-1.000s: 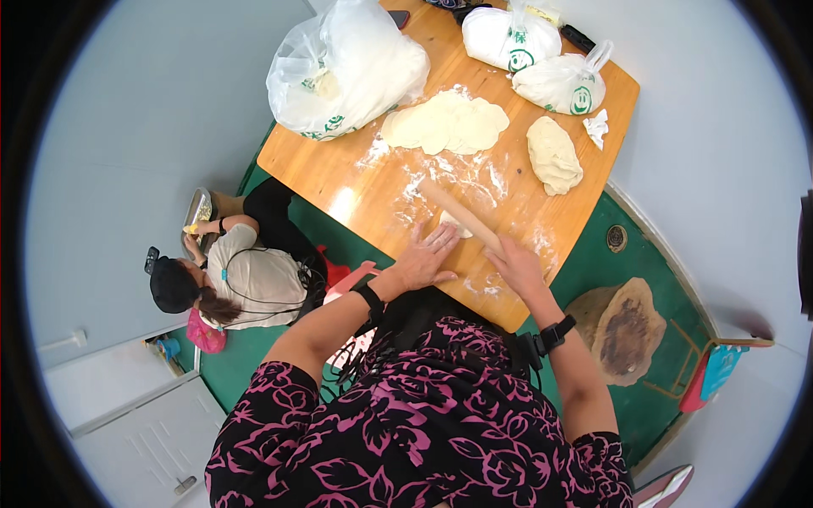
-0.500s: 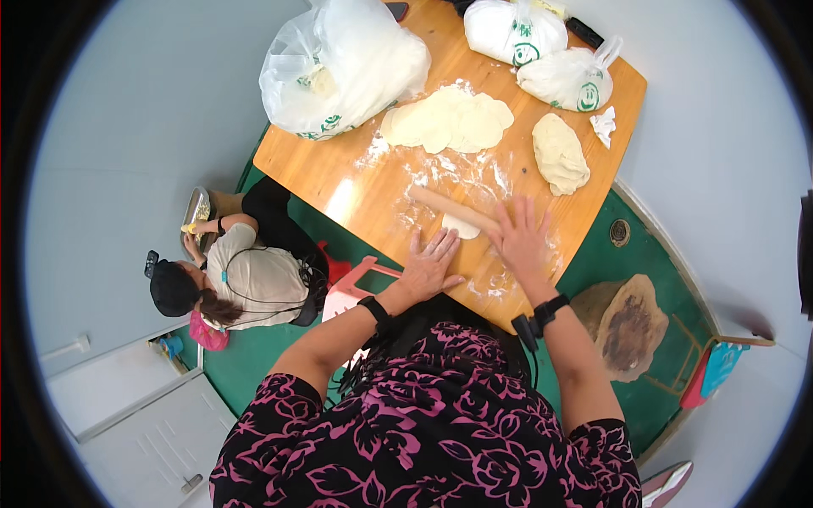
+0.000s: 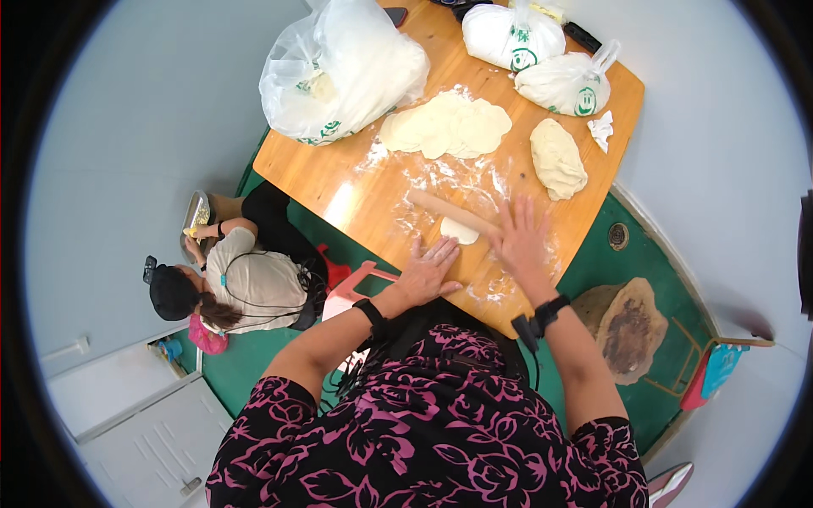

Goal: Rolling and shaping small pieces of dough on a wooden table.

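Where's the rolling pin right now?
In the head view, the rolling pin slants across the near part of the wooden table, its right end at the right hand and a small dough round along its near edge.

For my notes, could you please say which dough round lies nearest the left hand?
The single round at the rolling pin; the others overlap in a pile farther away.

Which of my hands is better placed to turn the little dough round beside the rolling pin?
Probably your left hand: it rests right at the near edge of the dough round, while your right hand is spread at the right end of the rolling pin.
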Available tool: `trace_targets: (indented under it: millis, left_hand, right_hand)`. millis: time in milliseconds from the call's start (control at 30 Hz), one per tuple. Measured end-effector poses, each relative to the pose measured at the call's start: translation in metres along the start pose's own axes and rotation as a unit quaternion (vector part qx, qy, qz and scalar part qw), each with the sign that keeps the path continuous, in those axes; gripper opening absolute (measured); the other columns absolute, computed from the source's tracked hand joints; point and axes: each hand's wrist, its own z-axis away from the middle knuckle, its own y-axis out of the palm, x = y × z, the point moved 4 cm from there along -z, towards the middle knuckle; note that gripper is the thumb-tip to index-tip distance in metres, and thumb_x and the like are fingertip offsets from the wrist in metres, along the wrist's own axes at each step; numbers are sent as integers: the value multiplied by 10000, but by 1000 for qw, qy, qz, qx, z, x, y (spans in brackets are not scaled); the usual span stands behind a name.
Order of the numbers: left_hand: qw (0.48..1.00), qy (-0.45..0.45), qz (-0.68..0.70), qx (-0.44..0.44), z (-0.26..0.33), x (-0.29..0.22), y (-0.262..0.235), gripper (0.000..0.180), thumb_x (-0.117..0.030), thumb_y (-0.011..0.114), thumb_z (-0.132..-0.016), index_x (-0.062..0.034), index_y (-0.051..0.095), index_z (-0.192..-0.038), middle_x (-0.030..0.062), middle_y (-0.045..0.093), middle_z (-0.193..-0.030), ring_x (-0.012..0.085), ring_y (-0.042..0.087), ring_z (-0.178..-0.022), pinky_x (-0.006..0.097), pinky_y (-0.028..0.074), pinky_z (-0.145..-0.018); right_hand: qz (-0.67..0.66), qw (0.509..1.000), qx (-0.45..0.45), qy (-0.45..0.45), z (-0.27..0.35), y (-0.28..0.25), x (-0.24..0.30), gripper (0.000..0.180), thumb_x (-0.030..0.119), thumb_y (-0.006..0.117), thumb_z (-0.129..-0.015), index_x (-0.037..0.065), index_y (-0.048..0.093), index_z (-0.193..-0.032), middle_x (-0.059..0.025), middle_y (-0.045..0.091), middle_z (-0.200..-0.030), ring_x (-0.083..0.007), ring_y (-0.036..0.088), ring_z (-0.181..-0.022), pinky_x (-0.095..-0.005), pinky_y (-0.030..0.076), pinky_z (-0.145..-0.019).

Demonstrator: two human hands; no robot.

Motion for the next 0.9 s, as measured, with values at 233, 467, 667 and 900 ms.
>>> trace_targets:
  millis: [233,467,667,900]
  left_hand:
    - [1000,-12,10,6,-1,0,-2,664,-468,492,-803,-29,357,-1282,124,300,-1371,250,275,-1280,574,176,-983]
    - [941,-271,159,-121,-8,25,-20,403,-276,595,-757,-40,503,-1071,169,465,-1124,326,421,-1074,452,335,-880]
    - [903,-352,146,-199,-38,30,-15,290,-212,660,-679,-31,560,-881,158,496,-929,336,452,-923,419,370,-793]
    - [869,-384,216,-226,-49,41,-6,160,-169,637,-685,-54,563,-768,125,540,-830,317,502,-835,411,375,-747]
  right_hand:
    - [6,1000,-6,-13,-10,11,-11,623,492,411,-834,68,377,-1289,-171,261,-1384,-310,183,-1304,-575,83,-1011]
    - [-11,1000,-8,0,4,8,-4,633,499,466,-803,74,406,-1268,-176,287,-1368,-311,225,-1287,-567,134,-1001]
    - [-125,990,-61,-33,25,8,-7,424,219,679,-667,55,520,-1025,-164,431,-1211,-338,343,-1189,-517,231,-971]
    - [-221,952,-178,112,31,-21,-41,381,35,670,-630,19,499,-970,-142,472,-1111,-353,397,-1117,-433,310,-936]
